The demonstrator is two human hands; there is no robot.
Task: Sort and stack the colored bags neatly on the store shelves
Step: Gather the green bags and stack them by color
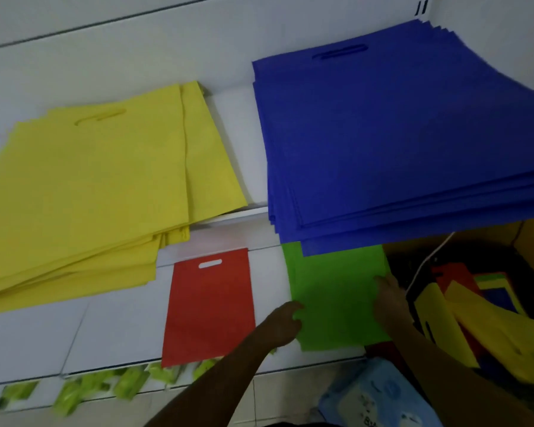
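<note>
Green bag (336, 297) flat on lower shelf (111, 328), top edge under blue stack (398, 143), w/ left hand (282, 326) curled on its left edge & right hand (389, 298) gripping its right edge, red bag (208, 306) just beside, yellow stack (90, 195) upper left.
</note>
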